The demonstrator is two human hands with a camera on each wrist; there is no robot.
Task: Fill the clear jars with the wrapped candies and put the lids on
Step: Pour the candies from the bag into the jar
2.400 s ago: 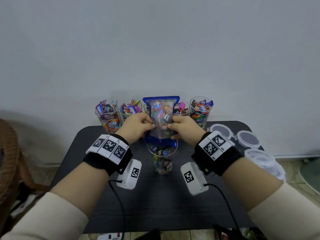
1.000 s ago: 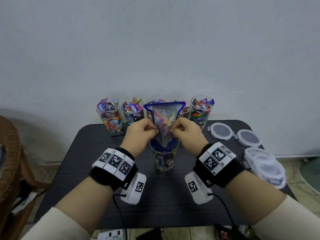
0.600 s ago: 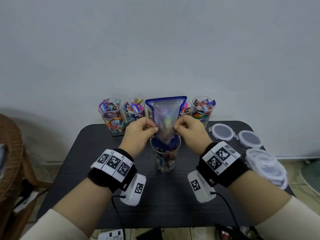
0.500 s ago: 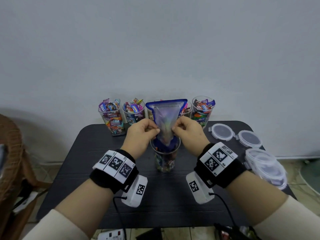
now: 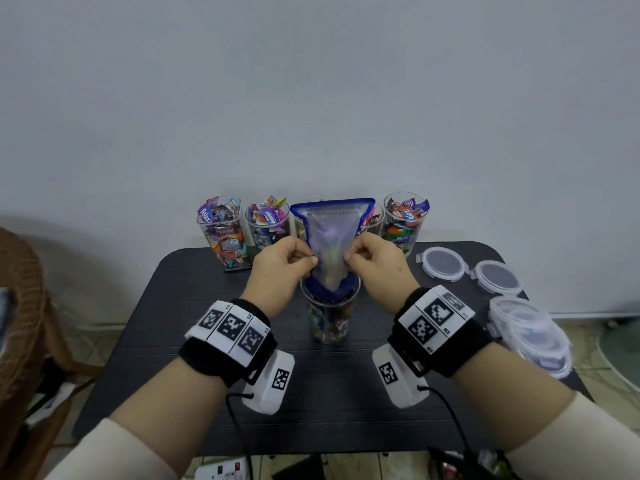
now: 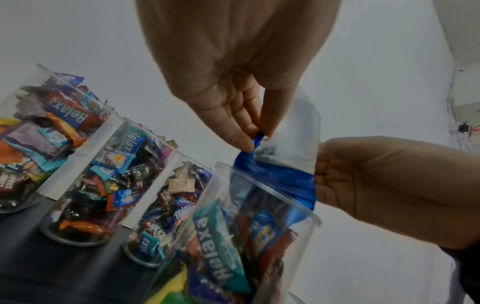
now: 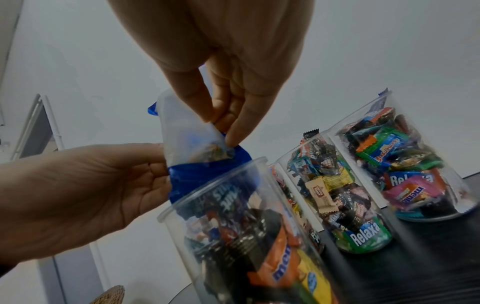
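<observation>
Nearest, at the bottom of the head view, two forearms in cream sleeves are seen, each with a black wrist band carrying white coded tags. Above them, in the middle of the frame, the left hand (image 5: 281, 268) and the right hand (image 5: 377, 263) are closed in a pinch on the two sides of a clear plastic bag with a blue edge (image 5: 330, 244). The bag is held upside down, its blue mouth pushed into the open top of a clear round jar (image 5: 330, 320) standing on the black table (image 5: 194, 317). This jar is filled with wrapped candies (image 6: 221, 246) nearly up to the rim; the bag looks almost flat. At the right side of the frame, clear round lids (image 5: 443, 264) are laid on the table, two single ones further back and a stack nearer to the edge. Further away, in the upper middle, a row of clear jars full of candies (image 5: 224, 233) is placed along the grey wall (image 5: 311, 98), without lids. A brown wicker chair (image 5: 17, 306) is partly seen at the left edge.
</observation>
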